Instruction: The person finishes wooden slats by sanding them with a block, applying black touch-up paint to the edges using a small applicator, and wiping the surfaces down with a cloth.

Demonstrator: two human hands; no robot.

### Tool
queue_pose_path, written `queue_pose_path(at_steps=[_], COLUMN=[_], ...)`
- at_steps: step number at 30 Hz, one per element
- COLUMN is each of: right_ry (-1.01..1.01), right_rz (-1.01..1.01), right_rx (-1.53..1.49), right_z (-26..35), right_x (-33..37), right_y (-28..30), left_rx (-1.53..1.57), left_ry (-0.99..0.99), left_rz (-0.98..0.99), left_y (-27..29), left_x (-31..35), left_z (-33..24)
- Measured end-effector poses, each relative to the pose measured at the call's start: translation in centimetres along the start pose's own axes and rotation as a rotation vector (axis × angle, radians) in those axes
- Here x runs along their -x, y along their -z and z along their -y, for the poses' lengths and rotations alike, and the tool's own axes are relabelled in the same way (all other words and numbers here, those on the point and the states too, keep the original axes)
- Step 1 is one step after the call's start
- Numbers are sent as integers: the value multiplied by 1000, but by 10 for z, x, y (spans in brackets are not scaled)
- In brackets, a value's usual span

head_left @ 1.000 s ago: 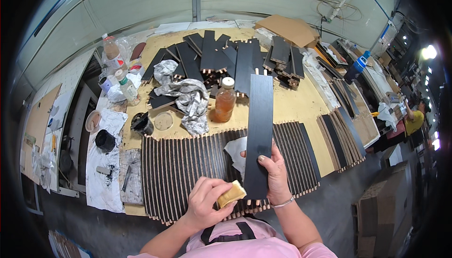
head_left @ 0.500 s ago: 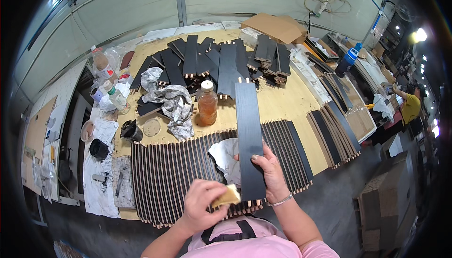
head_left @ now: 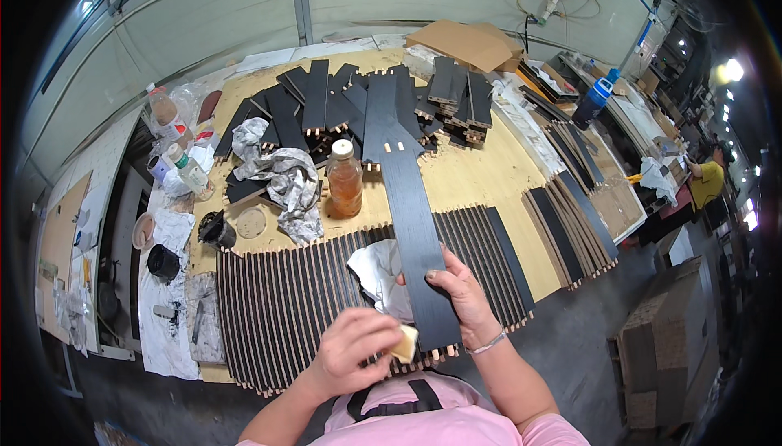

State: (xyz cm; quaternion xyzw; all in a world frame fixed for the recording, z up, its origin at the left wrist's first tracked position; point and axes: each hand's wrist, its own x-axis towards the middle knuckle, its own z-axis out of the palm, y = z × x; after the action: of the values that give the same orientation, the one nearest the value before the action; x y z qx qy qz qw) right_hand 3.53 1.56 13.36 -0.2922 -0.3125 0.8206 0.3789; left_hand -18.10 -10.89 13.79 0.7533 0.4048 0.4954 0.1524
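A long black wooden slat (head_left: 419,242) with pale dowels at its far end is gripped by my right hand (head_left: 463,298), thumb on its face and fingers behind. It is tilted, its far end leaning left. My left hand (head_left: 356,354) pinches a small yellowish sanding sponge (head_left: 405,345), close beside the slat's near left edge. A crumpled white cloth or paper (head_left: 380,275) lies behind the slat, partly hidden by it. Beneath, a row of slats (head_left: 297,316) stands packed on edge across the table's near side, dowel ends showing.
Loose black slats (head_left: 285,116) are heaped at the back of the table. A bottle of amber liquid (head_left: 344,181) stands beside a stained crumpled rag (head_left: 293,189). Black cups (head_left: 164,260) are at left. More slats (head_left: 570,238) lie at right; a person (head_left: 707,184) is far right.
The slat's far end has swung left and lower, so the slat now leans. My left hand has turned slightly with the sponge, staying near the slat's lower edge.
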Motion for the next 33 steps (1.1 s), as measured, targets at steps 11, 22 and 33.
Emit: queue_pose_path(at_steps=[11, 22, 33], right_ry=[-60, -50, -57], right_rz=[19, 26, 24], right_rx=[18, 42, 20], right_z=[5, 1, -2], right_x=[7, 25, 43], right_y=[0, -1, -2], left_rx=[97, 11, 69], left_ry=[-113, -32, -85], left_rz=[100, 87, 94], left_y=[-4, 2, -11], left_x=[-4, -5, -1], left_z=[-4, -8, -29])
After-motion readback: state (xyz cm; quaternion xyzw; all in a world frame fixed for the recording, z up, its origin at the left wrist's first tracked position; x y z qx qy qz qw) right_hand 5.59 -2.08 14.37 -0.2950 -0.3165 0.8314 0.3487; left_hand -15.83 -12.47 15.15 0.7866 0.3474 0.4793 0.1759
